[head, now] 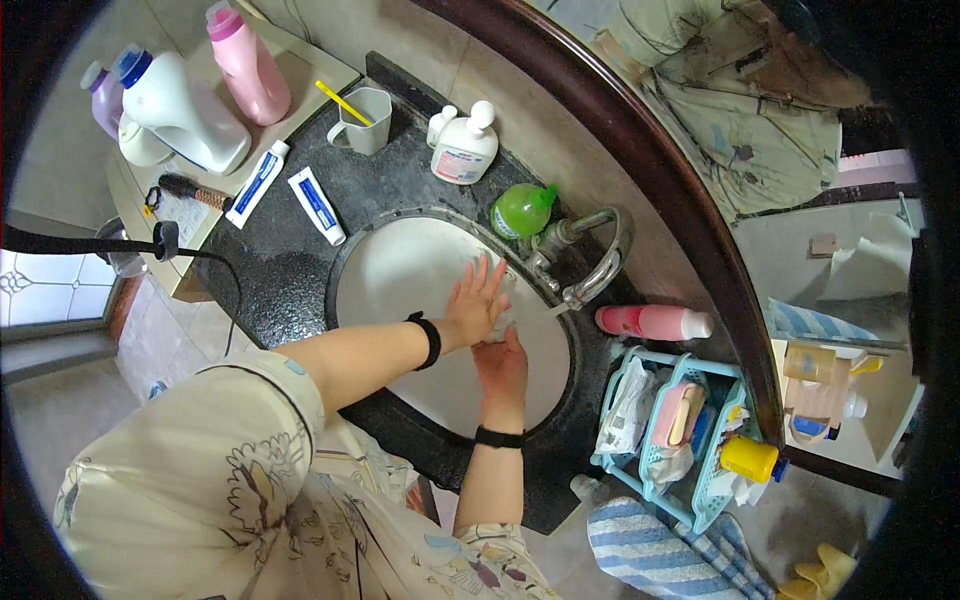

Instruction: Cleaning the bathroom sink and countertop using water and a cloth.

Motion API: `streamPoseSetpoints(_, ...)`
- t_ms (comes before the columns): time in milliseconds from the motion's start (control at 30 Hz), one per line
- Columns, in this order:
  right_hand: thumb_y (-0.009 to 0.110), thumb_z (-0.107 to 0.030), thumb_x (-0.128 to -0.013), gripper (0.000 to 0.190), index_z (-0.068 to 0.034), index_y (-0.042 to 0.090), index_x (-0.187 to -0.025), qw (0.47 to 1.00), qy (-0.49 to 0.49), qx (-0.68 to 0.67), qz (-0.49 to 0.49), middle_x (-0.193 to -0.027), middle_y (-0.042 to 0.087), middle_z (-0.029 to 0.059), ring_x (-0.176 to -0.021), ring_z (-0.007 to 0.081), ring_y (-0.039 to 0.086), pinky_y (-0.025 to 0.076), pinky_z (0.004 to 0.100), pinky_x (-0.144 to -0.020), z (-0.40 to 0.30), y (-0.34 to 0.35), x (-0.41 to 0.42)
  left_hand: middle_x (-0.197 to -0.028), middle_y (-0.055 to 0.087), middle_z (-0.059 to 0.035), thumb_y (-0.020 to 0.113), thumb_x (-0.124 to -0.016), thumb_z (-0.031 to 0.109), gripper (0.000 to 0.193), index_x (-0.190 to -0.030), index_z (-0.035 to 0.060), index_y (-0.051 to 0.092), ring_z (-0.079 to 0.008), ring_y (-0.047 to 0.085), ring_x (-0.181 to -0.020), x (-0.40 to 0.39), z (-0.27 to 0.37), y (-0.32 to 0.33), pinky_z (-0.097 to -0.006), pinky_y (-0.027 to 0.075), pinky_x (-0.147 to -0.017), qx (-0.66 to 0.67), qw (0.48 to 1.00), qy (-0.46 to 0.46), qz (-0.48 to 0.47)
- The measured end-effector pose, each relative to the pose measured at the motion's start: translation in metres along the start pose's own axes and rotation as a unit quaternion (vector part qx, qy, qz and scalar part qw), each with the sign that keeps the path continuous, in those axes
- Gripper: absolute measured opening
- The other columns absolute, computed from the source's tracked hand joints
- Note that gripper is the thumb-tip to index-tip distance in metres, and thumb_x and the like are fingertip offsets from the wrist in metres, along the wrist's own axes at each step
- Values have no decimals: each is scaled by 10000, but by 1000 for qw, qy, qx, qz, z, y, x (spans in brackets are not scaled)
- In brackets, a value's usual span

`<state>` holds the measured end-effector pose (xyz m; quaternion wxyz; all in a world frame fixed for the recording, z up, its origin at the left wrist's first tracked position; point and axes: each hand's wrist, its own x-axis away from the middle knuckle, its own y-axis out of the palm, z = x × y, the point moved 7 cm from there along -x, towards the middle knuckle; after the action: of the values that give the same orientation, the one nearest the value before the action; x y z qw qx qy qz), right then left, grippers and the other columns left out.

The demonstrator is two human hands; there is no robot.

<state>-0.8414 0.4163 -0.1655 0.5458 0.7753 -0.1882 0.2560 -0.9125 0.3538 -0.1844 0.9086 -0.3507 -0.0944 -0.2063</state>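
Observation:
My left hand (pixel 476 300) is over the white sink basin (pixel 397 270), its fingers spread and nothing in it. Just beside it, my right hand (pixel 501 367) is turned up with its fingers partly hidden by splashing water. Both wrists wear black bands. The curved metal faucet (pixel 611 259) sends a stream of water toward the hands from the right. Near its base stands a green bottle (pixel 523 211). A white pump bottle (pixel 465 154) stands behind the basin, and a pink bottle (pixel 649 322) lies to the faucet's right.
Toothpaste tubes (pixel 316 206) and a grey cup (pixel 367 124) holding a yellow toothbrush are on the black counter (pixel 285 277). Detergent bottles (pixel 184 112) and a hairbrush (pixel 191 191) are at the left. A blue plastic rack (pixel 637 480) and striped towel (pixel 652 547) are at the right. A dark-framed mirror is ahead.

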Motion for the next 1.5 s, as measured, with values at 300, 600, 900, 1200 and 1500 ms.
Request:
streamPoseSetpoints(300,402,-135,-964,111,-100,507,-979,989,35,-119,83,-684,396,-16,-524,90,341,234,228,-419,-7,-45,-37,-1549,33,-234,320,-1007,440,670,-1490,28,105,-350,66,-1438,12,-60,-5,-390,119,-1161,200,979,2,24)
streamPoseSetpoints(600,366,-220,-991,228,-130,414,-786,993,-33,53,100,-641,367,-13,-505,118,356,269,273,-413,-10,-38,-29,-1407,425,-228,363,-995,466,618,-1413,11,359,-315,423,-1304,24,-47,-10,-377,338,-1066,248,967,-38,-45)
streamPoseSetpoints(900,305,-397,-1022,496,-48,420,-1354,983,-73,150,-72,-1358,454,120,-1259,256,439,351,441,-1063,-20,-22,-25,-889,630,-81,553,-938,142,158,-990,-3,588,-161,603,-781,9,-33,9,-319,513,-781,250,966,-54,-24)
streamPoseSetpoints(1200,280,-418,-1024,512,-29,437,-1317,980,-77,174,55,-1294,503,132,-1227,257,479,410,410,-1018,-44,-35,-6,-920,578,-71,476,-990,196,192,-1025,23,550,-147,579,-713,1,-33,-2,-279,535,-672,448,877,-172,21)
streamPoseSetpoints(1500,388,-404,-1004,474,-5,507,-1231,981,-97,160,47,-1212,557,111,-1105,248,561,454,371,-948,-42,-12,6,-825,545,-1,619,-897,407,349,-1076,108,610,-70,464,-581,16,-1,-10,-194,418,-484,246,927,146,-242)
